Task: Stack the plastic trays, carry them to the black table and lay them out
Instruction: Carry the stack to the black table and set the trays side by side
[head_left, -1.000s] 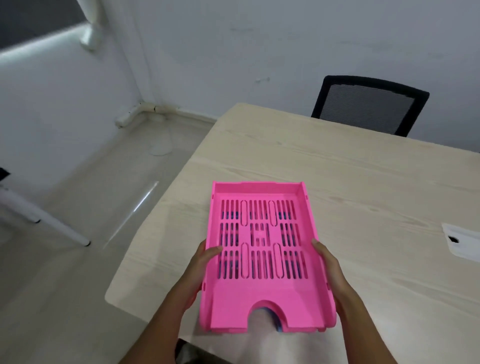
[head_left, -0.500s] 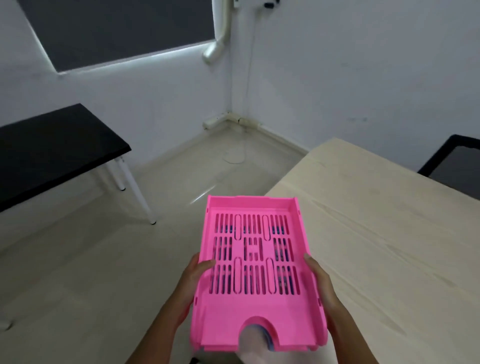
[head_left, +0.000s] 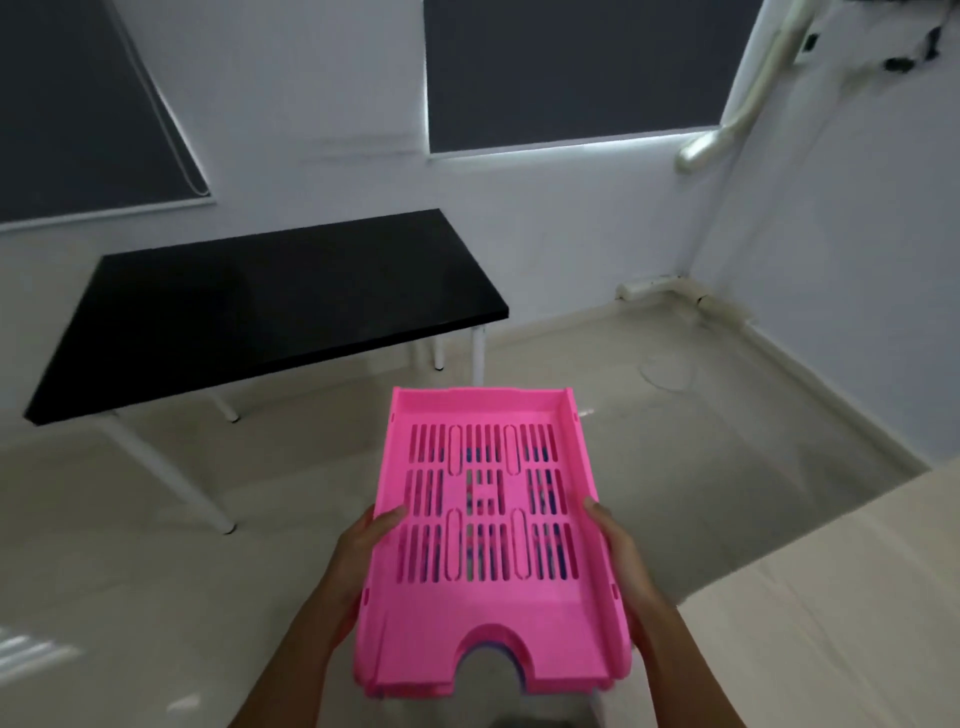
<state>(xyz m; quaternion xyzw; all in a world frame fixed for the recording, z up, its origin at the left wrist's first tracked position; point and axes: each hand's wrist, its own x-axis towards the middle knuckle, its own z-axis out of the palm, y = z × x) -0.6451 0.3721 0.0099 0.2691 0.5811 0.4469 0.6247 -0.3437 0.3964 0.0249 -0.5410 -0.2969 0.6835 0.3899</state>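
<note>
Trays (head_left: 493, 545) sit stacked between both hands, held in the air over the pale floor (head_left: 130, 597), well short of the black table (head_left: 260, 306) ahead and to the left. The left hand (head_left: 363, 551) clasps the stack's left wall, thumb hooked over the rim, fingers hidden beneath. The right hand (head_left: 618, 556) clasps the right wall likewise, thumb on the rim. The top tray is bright pink, rectangular, with a slotted floor, low side walls and a half-round notch cut in its near edge. Through the slots and the notch, blue or purple plastic shows beneath, so at least one more tray lies under it; the exact count cannot be told. One black table with white legs stands against the wall. A corner of one beige table (head_left: 831, 597) shows at right.
</note>
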